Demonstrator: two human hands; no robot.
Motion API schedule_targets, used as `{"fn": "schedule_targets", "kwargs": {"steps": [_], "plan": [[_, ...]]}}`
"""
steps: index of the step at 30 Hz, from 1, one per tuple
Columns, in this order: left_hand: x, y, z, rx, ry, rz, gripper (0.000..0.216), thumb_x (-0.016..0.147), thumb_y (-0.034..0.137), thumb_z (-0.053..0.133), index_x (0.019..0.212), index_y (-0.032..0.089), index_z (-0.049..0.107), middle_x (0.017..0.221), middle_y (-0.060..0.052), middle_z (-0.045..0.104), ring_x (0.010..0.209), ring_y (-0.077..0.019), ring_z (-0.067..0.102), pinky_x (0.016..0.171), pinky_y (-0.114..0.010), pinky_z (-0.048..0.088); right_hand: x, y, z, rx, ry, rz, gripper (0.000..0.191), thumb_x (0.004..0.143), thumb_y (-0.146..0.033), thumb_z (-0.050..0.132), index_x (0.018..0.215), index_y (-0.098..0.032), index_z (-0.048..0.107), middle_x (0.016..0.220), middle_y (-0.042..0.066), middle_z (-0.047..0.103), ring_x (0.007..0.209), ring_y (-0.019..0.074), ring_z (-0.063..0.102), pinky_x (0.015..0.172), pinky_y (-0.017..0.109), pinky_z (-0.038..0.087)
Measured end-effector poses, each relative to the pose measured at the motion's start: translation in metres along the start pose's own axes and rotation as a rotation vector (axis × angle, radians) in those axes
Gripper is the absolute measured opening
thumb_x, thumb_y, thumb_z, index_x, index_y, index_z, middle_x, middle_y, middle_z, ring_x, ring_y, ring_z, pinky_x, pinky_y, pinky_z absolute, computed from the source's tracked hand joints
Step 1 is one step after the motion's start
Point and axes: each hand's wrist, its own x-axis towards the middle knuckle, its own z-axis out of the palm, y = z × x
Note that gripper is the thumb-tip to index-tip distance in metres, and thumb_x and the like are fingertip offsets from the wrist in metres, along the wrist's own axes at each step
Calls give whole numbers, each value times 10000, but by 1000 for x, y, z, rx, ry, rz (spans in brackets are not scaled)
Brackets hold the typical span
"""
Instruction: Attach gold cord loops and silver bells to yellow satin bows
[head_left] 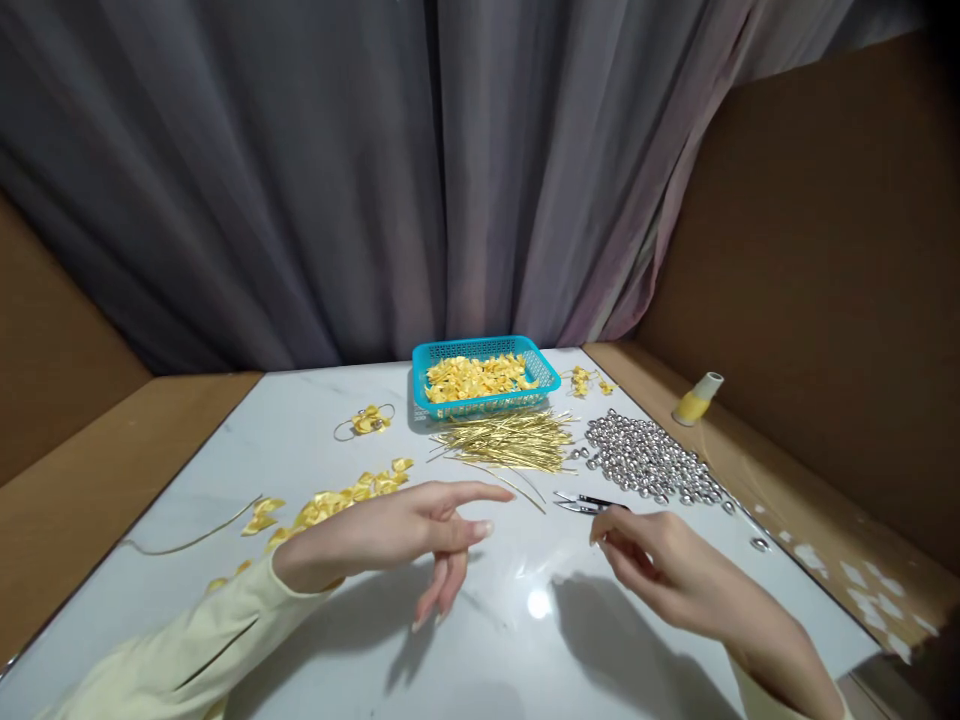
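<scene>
My left hand [405,535] hovers over the white table [300,420] with its fingers spread and nothing in it. Just behind it lies a line of yellow ribbon petals [337,500]. My right hand [660,560] is low over the table with fingers curled in a loose pinch; what they hold, if anything, I cannot make out. Small snips [581,502] lie right in front of its fingertips. Beyond them sit a bundle of gold wires [510,440] and a heap of silver bells [645,462]. A teal basket [547,365] of yellow petals stands at the back.
A finished petal-and-wire loop [367,421] lies left of the basket, and a long wire [195,540] at the left. A yellow thread spool [699,398] stands on the brown ledge at right. One stray bell [760,544] lies near the right edge. A grey curtain hangs behind.
</scene>
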Motion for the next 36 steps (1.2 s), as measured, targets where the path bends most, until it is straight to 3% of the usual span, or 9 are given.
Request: {"fn": "schedule_targets", "kwargs": {"steps": [5,8,12,16,19,22,29,33,36], "plan": [[9,-8,16,285,24,-13,613,980,318,377,1511,188,100,554,46,590,438,-111,545,614,-253,478,-13,13,32,113,-47,100,194,894,-115,356,856,-184,534,619,-8,539,537,141,492,530,249,364],[9,-7,20,593,76,54,695,911,144,408,1516,210,71,631,23,610,524,-128,549,579,-224,453,-17,21,41,115,-96,144,222,916,-148,331,871,-186,546,607,-5,560,535,156,526,534,268,399],[10,2,18,830,101,91,858,805,7,423,1513,228,-11,700,17,662,573,-126,536,647,-228,444,-20,16,39,19,57,133,239,924,-201,391,1133,-202,507,916,70,658,750,209,639,664,347,497],[16,17,14,633,19,19,739,949,230,406,1502,220,-84,796,-39,719,519,-112,570,580,-210,467,-7,-11,40,-34,236,-165,415,882,-228,555,1267,-213,400,1197,123,593,1111,284,551,884,436,477],[20,25,14,434,-126,-6,822,953,285,452,1478,205,-176,663,6,695,411,-102,555,524,-200,464,8,-32,50,156,273,-288,284,887,-269,587,1134,-213,459,1078,90,635,971,244,603,803,390,506],[23,26,12,250,-283,-90,865,949,240,475,1460,230,-223,575,67,635,368,-99,547,513,-201,467,17,-44,63,413,271,-256,103,899,-225,549,960,-217,466,933,43,651,830,188,631,737,328,508],[25,17,9,1,-515,-198,916,923,220,536,1470,183,-198,503,81,617,341,-127,561,476,-216,462,28,-52,70,795,96,-131,47,894,-166,478,873,-206,470,731,2,704,676,134,661,573,192,451],[19,19,-1,96,-385,-158,993,886,308,587,1468,153,-202,655,20,721,474,-158,657,608,-267,515,35,-51,67,677,126,-107,159,883,-209,538,780,-179,655,725,24,723,656,138,662,615,204,451],[4,21,-26,465,-35,-101,847,868,439,563,1512,180,78,892,-49,764,723,-188,716,647,-242,513,35,-42,66,733,119,13,202,863,-287,603,710,-185,688,649,18,703,610,139,635,639,228,457]]}}
